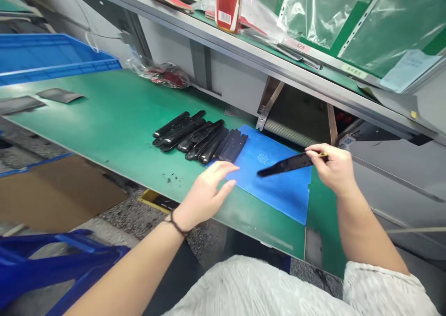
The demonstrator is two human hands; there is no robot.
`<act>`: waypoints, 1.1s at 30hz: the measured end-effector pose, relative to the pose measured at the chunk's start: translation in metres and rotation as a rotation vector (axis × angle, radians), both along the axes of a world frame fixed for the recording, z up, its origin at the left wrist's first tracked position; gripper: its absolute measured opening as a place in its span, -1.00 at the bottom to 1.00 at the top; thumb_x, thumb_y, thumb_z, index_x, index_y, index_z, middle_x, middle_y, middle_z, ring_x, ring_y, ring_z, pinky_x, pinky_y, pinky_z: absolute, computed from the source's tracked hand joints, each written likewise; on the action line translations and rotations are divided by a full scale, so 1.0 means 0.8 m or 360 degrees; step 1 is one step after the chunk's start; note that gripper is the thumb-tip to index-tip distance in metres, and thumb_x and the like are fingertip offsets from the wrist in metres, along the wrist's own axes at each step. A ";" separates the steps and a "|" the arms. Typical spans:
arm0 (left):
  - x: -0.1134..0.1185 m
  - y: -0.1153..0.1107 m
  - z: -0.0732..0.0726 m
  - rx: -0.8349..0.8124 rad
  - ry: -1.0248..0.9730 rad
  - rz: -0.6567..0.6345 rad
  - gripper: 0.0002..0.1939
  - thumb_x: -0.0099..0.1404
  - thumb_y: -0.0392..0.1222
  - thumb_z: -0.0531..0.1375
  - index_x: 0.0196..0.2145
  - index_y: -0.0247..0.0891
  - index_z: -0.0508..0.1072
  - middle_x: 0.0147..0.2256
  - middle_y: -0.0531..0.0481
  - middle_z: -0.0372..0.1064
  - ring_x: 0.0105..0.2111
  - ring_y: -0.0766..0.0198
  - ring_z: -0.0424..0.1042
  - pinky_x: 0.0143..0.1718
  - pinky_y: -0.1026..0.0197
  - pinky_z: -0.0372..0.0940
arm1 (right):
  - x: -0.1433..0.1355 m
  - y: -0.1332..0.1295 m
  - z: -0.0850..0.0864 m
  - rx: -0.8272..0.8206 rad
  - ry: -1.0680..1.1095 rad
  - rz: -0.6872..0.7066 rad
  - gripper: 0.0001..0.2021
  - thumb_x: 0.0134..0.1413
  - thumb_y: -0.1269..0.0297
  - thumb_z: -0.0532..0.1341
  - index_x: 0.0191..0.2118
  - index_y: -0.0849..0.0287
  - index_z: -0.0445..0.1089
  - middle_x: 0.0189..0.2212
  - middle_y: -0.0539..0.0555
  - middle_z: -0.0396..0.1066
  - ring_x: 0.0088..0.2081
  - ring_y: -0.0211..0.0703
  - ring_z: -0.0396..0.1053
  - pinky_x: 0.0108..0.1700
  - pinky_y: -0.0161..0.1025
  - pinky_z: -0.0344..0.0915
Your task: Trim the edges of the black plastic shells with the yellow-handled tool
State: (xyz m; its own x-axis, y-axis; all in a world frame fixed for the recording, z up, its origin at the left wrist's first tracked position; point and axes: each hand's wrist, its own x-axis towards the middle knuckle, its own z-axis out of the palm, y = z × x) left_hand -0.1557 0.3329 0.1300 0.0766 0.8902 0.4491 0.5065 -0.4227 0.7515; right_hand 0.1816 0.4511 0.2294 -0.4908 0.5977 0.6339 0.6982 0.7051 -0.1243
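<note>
My right hand [332,165] is closed on one end of a long, narrow black plastic part [287,164], which points left above the blue mat [278,195]. A small yellow piece shows at my fingers; I cannot make out what it is. My left hand [209,190] hovers over the mat's left edge, thumb and fingers apart, holding nothing. Just beyond it, a row of similar glossy black plastic parts [195,134] lies side by side on the green table [114,116]. The parts at the row's right end rest on the mat.
Black scraps [170,177] dot the table near its front edge. A blue crate [62,55] stands at the far left, with dark flat pieces [60,95] before it. Overhead, a shelf [258,46] carries a red-and-yellow tin [228,4]. A blue stool [52,265] is at lower left.
</note>
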 end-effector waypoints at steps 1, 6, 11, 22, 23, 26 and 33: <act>0.013 -0.005 0.002 -0.0109 -0.0178 -0.0179 -0.63 0.52 0.02 0.10 0.12 -0.20 0.49 0.12 -0.24 0.44 0.14 -0.04 0.43 0.24 -0.12 0.30 | -0.024 -0.016 0.002 -0.0155 0.0031 0.0156 -0.87 0.32 0.20 0.28 -0.19 0.07 0.58 -0.32 0.01 0.63 -0.35 -0.19 0.56 -0.26 -0.26 0.41; 0.050 -0.050 -0.018 -0.0947 -0.1523 -0.1188 -0.47 0.51 0.30 -0.01 0.09 -0.18 0.37 -0.26 -0.11 0.49 -0.55 0.28 0.45 -0.52 0.22 0.37 | -0.129 -0.079 -0.025 -0.0447 0.0282 0.0533 -0.92 0.30 0.25 0.30 -0.24 0.06 0.55 -0.34 -0.01 0.57 -0.34 -0.21 0.52 -0.27 -0.26 0.43; 0.042 -0.120 -0.029 -0.0953 -0.2274 -0.0698 -0.58 0.49 0.26 0.08 -0.11 -0.18 0.34 -0.45 0.12 0.30 -0.73 0.48 0.13 -0.69 0.38 0.14 | -0.203 -0.148 -0.085 -0.0171 0.0401 0.0770 -0.79 0.17 0.11 0.43 -0.16 0.08 0.54 -0.32 0.05 0.40 -0.35 -0.19 0.38 -0.36 -0.22 0.39; -0.038 -0.209 -0.030 -0.0478 -0.2512 -0.0094 -0.38 0.51 0.29 -0.03 -0.35 -0.35 0.41 -0.47 0.03 0.26 -0.74 0.51 0.06 -0.72 0.36 0.08 | -0.334 -0.206 -0.091 -0.0199 0.0738 0.0839 -0.86 0.36 0.13 0.25 -0.10 -0.02 0.54 -0.35 0.07 0.50 -0.38 -0.11 0.41 -0.31 -0.10 0.42; -0.042 -0.215 -0.031 -0.0403 -0.2524 0.0018 -0.41 0.51 0.27 -0.01 -0.32 -0.34 0.42 -0.45 0.01 0.30 -0.73 0.49 0.08 -0.72 0.35 0.09 | -0.345 -0.207 -0.095 -0.0272 0.0643 0.0866 -0.81 0.36 0.11 0.24 -0.02 -0.01 0.53 -0.34 0.07 0.49 -0.37 -0.12 0.41 -0.29 -0.12 0.43; -0.050 -0.227 -0.032 -0.0195 -0.2539 0.0337 -0.53 0.50 0.22 0.06 -0.26 -0.28 0.40 -0.40 -0.02 0.38 -0.72 0.46 0.14 -0.70 0.32 0.11 | -0.367 -0.217 -0.110 -0.0540 0.0603 0.0957 -0.74 0.37 0.13 0.23 0.08 0.04 0.49 -0.36 0.04 0.44 -0.34 -0.15 0.40 -0.24 -0.15 0.44; -0.039 -0.220 -0.041 0.0192 -0.2234 0.0744 -0.64 0.48 0.14 0.18 -0.23 -0.22 0.49 -0.39 0.00 0.39 -0.53 0.35 0.31 -0.52 0.28 0.23 | -0.352 -0.267 -0.144 -0.1429 0.0553 0.1345 -0.90 0.23 0.22 0.35 -0.28 0.10 0.55 -0.38 -0.03 0.37 -0.43 -0.28 0.43 -0.38 -0.28 0.43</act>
State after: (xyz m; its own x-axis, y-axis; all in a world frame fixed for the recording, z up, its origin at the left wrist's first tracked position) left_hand -0.1869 0.1572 0.0972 -0.7474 0.6642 -0.0167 -0.4812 -0.5238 0.7029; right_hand -0.0999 0.2374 0.1140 -0.8160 0.4655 0.3428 -0.0881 0.4860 -0.8695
